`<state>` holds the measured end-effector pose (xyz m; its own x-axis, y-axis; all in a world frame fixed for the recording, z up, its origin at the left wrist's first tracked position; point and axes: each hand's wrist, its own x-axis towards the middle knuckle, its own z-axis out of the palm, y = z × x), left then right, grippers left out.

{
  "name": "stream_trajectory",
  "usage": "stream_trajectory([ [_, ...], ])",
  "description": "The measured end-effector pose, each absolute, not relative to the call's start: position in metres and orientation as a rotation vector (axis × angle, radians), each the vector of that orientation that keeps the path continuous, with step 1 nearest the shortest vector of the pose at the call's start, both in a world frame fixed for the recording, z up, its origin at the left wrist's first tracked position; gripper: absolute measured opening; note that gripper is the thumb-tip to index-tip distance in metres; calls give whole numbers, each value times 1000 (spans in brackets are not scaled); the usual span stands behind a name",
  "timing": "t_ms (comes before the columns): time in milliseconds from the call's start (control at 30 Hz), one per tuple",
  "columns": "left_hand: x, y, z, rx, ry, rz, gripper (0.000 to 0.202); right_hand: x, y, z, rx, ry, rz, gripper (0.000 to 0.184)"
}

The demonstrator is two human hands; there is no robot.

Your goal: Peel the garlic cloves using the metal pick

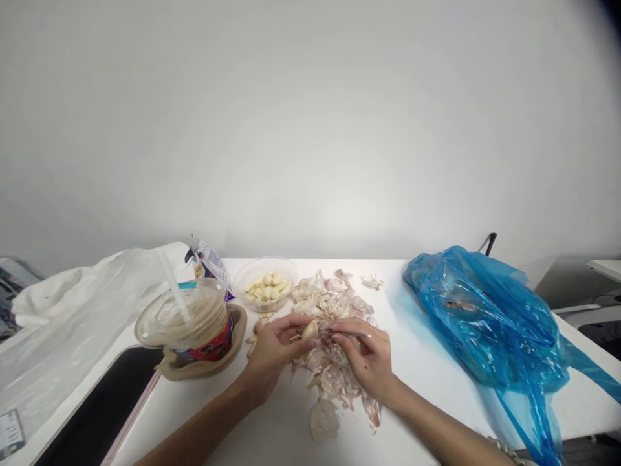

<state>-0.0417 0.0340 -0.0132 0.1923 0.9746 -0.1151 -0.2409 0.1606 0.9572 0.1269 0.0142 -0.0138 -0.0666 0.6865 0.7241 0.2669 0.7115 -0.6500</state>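
Note:
Between the thumb and fingers of my left hand [277, 349] is a pale garlic clove [309, 329]. My right hand [366, 356] pinches a slim metal tool [356, 334], its tip close to the clove; fingers cover much of it, so its exact kind is unclear. Both hands are over a heap of papery garlic skins [330, 298]. Beyond my left hand stands a clear plastic bowl [239, 279] with peeled garlic cloves [268, 286] inside. Several unpeeled cloves [261, 325] lie between that bowl and my left hand, partly hidden by it.
To the left, a lidded drink cup with a straw [194, 323] sits in a cardboard carrier [204, 367], beside a dark-screened device [101, 408] and a clear plastic bag [63, 356]. A snack packet [211, 264] stands behind. A blue plastic bag [485, 323] lies on the white table [417, 401] at right.

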Motion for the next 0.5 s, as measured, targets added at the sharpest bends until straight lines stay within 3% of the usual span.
stream_trajectory([
  [500,-42,35,-12,1057,946,1111,28,131,19,-8,-764,-1701,477,13],
])
